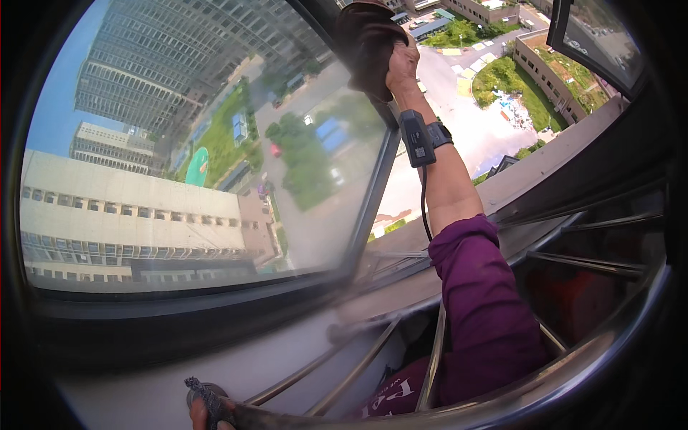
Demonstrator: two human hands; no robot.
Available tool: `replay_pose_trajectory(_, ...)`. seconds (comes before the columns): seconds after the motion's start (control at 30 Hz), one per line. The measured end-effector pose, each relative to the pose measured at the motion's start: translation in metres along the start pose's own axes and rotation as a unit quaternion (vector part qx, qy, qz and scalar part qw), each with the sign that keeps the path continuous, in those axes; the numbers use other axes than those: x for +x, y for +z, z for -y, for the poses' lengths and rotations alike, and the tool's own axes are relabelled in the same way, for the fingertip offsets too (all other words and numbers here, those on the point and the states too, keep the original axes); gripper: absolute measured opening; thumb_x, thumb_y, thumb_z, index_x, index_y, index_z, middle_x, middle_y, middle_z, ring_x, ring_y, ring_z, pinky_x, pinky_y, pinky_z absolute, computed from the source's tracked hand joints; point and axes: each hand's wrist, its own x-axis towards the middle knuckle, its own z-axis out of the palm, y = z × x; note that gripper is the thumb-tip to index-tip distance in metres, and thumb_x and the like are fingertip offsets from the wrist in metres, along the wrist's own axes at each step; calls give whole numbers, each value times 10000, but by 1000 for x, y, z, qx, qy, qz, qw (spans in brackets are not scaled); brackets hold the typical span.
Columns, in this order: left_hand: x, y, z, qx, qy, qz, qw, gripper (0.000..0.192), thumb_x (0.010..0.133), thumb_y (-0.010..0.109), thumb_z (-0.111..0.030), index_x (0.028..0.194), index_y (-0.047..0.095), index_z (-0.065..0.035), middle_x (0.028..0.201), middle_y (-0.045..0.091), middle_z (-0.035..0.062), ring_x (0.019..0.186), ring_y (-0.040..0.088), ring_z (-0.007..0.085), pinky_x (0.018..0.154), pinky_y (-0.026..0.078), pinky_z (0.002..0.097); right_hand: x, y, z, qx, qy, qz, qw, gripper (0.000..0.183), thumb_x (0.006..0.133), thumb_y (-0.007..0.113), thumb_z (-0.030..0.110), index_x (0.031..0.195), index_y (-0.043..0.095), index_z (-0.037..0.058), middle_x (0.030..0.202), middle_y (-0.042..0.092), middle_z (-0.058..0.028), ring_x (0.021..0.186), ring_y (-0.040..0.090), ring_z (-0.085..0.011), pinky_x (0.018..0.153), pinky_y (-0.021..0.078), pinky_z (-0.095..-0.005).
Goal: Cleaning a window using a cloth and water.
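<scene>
My right arm, in a rolled purple sleeve point(484, 312), reaches up and out through the open window gap. At its end my right hand point(403, 62) grips a dark brown cloth point(368, 48), which lies over the edge of the window sash frame point(376, 199). The sash holds a large glass pane point(215, 161) with hazy, smeared patches. At the bottom left only some fingers of my left hand point(199, 415) show. They hold a grey fibrous pad or rag point(210, 403) at the end of the metal railing point(258, 418).
Curved metal rails and bars point(371, 363) run along the bottom and right. A white wall surface point(177, 349) lies below the sash. A second dark-framed pane point(596, 43) stands at upper right. Past the sill point(559, 148) is a long drop to a paved yard. A cabled device point(417, 138) is strapped to my right wrist.
</scene>
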Motion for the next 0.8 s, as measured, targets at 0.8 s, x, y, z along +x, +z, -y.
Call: replay_pose_trajectory(0.8,-21,18,12,130,73,71,986,297,785,522,-164,1005,499,34,1014,477,141,955,454,249,816,390,348,-63,64,141,56,32,202,977,252,835,479,175,1034,443,25,971,463,-63,897,435,-130,806,338,-241)
